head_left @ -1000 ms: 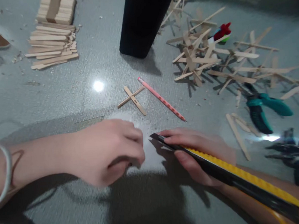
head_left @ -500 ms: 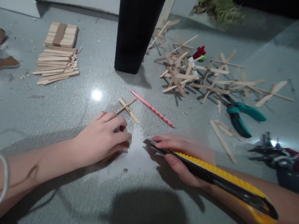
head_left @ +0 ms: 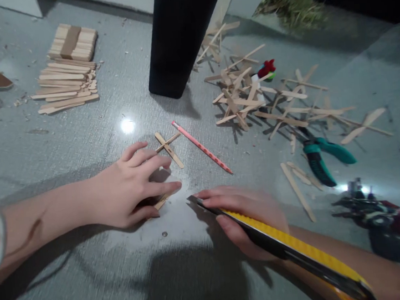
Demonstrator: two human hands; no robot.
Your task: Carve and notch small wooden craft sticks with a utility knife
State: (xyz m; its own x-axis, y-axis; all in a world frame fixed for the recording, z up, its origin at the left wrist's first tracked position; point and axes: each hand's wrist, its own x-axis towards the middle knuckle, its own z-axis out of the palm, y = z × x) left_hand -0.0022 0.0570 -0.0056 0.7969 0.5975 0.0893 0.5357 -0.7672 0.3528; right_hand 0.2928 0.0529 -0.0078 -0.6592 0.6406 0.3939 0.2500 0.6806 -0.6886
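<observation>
My left hand (head_left: 137, 184) is spread low over the grey surface, fingers apart. Beneath it, the end of a wooden craft stick (head_left: 162, 201) shows between thumb and index finger; the hand covers the rest. Just beyond the fingertips lie two crossed craft sticks (head_left: 175, 155), one with a small slot cut in it. In my right hand (head_left: 241, 220) is a yellow and black utility knife (head_left: 278, 240), its blade out and pointing left toward my left hand. Past both hands, a pink pencil (head_left: 203, 147) lies diagonally.
Loose craft sticks (head_left: 65, 84) and a banded bundle (head_left: 72, 42) lie far left. A black post (head_left: 182, 41) stands at the back. Right of it are a heap of joined sticks (head_left: 240, 97), green-handled pliers (head_left: 320, 160) and a dark metal tool (head_left: 376, 215).
My left hand's fingers have spread from a curled shape, uncovering the stick beneath. The knife tip has shifted slightly left and nearer me. The view has turned a little right.
</observation>
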